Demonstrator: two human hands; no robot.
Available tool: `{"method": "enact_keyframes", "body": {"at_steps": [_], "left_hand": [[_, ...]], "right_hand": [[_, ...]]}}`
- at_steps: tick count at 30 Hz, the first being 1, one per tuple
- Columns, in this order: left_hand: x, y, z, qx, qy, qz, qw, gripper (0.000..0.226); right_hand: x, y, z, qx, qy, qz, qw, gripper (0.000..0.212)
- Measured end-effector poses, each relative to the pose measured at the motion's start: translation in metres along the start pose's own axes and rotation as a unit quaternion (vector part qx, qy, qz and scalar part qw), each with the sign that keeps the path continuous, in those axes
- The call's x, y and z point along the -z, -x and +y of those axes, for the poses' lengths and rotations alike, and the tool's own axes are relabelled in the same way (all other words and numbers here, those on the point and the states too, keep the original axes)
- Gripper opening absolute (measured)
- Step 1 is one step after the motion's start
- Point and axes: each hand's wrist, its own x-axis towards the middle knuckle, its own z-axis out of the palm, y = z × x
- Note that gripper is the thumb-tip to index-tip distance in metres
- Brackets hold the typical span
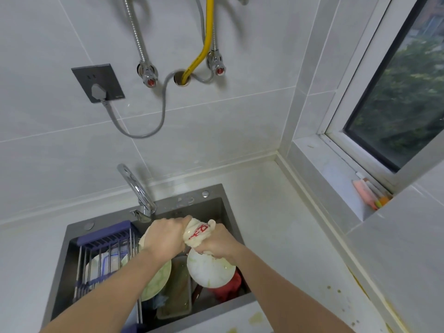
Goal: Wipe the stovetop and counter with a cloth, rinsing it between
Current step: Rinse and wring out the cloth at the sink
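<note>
A cream cloth (199, 233) with red print is bunched and twisted between both hands, over the dark sink (217, 206). My left hand (165, 237) grips its upper left end. My right hand (217, 243) grips its lower right end. The chrome faucet (138, 188) stands just behind my left hand; I cannot tell if water runs. The pale counter (276, 227) to the right of the sink carries yellowish spots near the front. The stovetop is out of view.
The sink holds dirty dishes: a white plate (210, 272), a greenish plate (156, 282), a rectangular tray (176, 296), something red (228, 287) and a blue wire rack (105, 248) on the left. Toothbrushes (370, 192) lie on the window sill at right. A plug and cable (101, 93) hang on the wall.
</note>
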Motion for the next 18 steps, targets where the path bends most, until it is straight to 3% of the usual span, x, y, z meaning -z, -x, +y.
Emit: {"method": "enact_keyframes", "body": {"at_steps": [3,5,7,9,12,15,18], "left_hand": [[0.003,0.001,0.005,0.017,0.017,-0.007,1.0,0.026],[0.006,-0.002,0.005,0.061,0.078,-0.058,0.993,0.055],[0.013,-0.007,0.005,0.097,0.247,-0.127,0.956,0.106],[0.019,-0.014,0.003,0.113,0.415,-0.159,0.889,0.131],[0.041,-0.025,0.003,0.148,0.529,-0.185,0.815,0.097],[0.06,-0.031,0.0,0.17,0.546,-0.21,0.793,0.068],[0.06,-0.03,-0.002,0.252,0.604,-0.12,0.746,0.059]], "right_hand": [[0.005,-0.001,-0.005,-0.01,0.028,-0.009,1.0,0.015],[0.012,-0.006,-0.008,0.041,0.094,0.045,0.994,0.034],[0.019,-0.011,-0.012,0.082,0.19,0.124,0.97,0.063],[0.027,-0.012,-0.02,0.124,0.239,0.162,0.949,0.079],[0.041,-0.01,-0.033,0.193,0.277,0.173,0.926,0.088],[0.047,-0.001,-0.039,0.235,0.258,0.194,0.917,0.103],[0.039,0.008,-0.03,0.236,0.109,0.282,0.924,0.106]]}}
